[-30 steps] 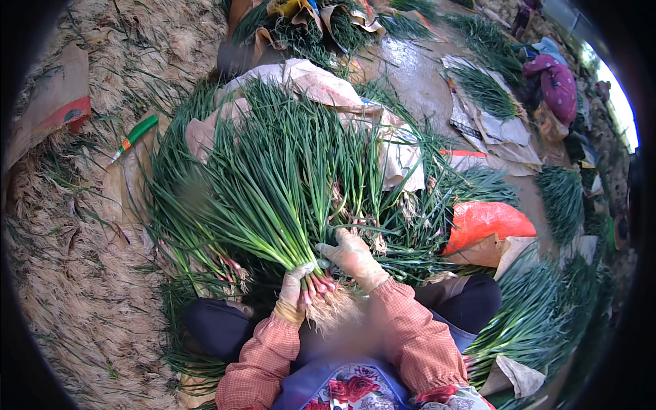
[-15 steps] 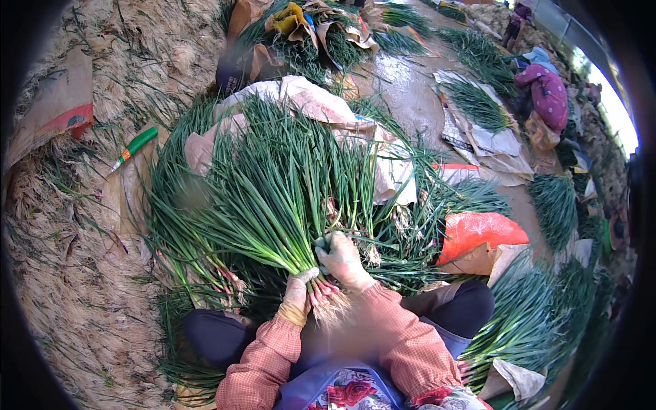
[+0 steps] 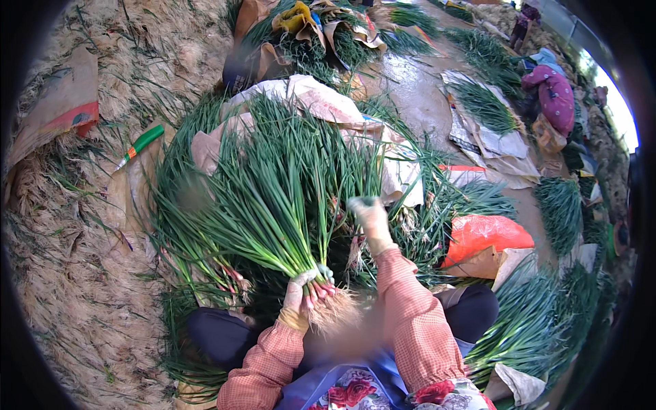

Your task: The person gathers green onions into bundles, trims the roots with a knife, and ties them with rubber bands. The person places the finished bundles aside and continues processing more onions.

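Holding the bunch point(image 3: 290, 239) by its foot

From where I stand, the bunch is just beyond the apron point(image 3: 297, 394), leaves point(image 3: 249, 184) fanning far and left, roots point(image 3: 335, 313) hanging near. The left hand point(image 3: 294, 294) is closed around it just above the bulbs point(image 3: 318, 294). The right hand point(image 3: 372, 219) is farther out and to the right, over the pile point(image 3: 437, 208); it is blurred, so I cannot tell how open it is or whether it has hold of anything.

I'd keep that left grip snug without crushing, the bulbs evened up, and set any added stem in root to root.

At the left edge the leaves reach the root litter point(image 3: 89, 294), where a green tool point(image 3: 145, 140) lies well apart. A pale sack point(image 3: 328, 102) bounds the far side. The red sack point(image 3: 485, 239) limits a wide swing right, and the left knee point(image 3: 220, 335) and right knee point(image 3: 473, 311) hem in low moves. The freest room looks to be between the sleeves point(image 3: 424, 321)
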Available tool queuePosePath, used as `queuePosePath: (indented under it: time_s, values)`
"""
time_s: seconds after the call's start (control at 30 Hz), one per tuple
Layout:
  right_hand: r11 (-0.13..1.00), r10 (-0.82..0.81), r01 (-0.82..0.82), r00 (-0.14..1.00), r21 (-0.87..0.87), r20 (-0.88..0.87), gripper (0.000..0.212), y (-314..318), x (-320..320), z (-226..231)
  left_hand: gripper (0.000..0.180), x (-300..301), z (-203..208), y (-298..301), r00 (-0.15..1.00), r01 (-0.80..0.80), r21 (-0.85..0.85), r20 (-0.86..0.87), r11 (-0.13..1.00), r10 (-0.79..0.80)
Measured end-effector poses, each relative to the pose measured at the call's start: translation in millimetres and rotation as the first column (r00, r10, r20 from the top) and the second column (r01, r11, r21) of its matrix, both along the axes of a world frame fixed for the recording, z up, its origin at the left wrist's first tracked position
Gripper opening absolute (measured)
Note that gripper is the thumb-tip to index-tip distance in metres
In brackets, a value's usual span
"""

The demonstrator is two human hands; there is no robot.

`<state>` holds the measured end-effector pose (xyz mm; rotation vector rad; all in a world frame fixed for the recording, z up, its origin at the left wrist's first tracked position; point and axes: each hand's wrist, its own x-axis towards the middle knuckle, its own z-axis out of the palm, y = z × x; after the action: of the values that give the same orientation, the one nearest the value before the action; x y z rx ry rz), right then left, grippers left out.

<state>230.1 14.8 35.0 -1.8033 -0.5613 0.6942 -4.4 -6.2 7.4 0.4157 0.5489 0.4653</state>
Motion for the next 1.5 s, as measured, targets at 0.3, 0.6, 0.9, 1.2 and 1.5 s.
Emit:
queuePosePath:
  time_s: [0.3,0.6,0.9,1.2,1.5]
  values:
    - [0.989,-0.021,0.016,0.999,-0.148,-0.032,0.021,4.1,47.3,-10.4,0.037,-13.3,35.3,8.4,0.955,-0.108,0.009,0.277,0.994,0.102]
    - [0.949,0.237,-0.17,0.94,-0.266,0.245,0.047,-31.4,55.1,66.9,0.051,-2.7,-0.8,27.0,0.969,0.051,0.013,0.242,0.999,-0.053]
    - [0.857,0.478,-0.514,0.778,0.022,-0.408,0.037,-20.8,2.7,31.0,0.05,20.4,36.7,19.6,0.991,0.103,0.004,-0.091,0.995,-0.102]
    - [0.734,0.646,-0.648,0.577,-0.201,0.5,0.014,-43.6,-28.2,6.5,0.043,34.5,40.1,13.3,0.989,0.039,0.111,-0.143,0.993,-0.023]
    - [0.93,0.331,-0.329,0.944,-0.161,-0.017,0.046,-18.9,-33.7,17.6,0.036,19.6,19.7,4.6,0.994,0.054,0.032,-0.096,0.998,-0.05]
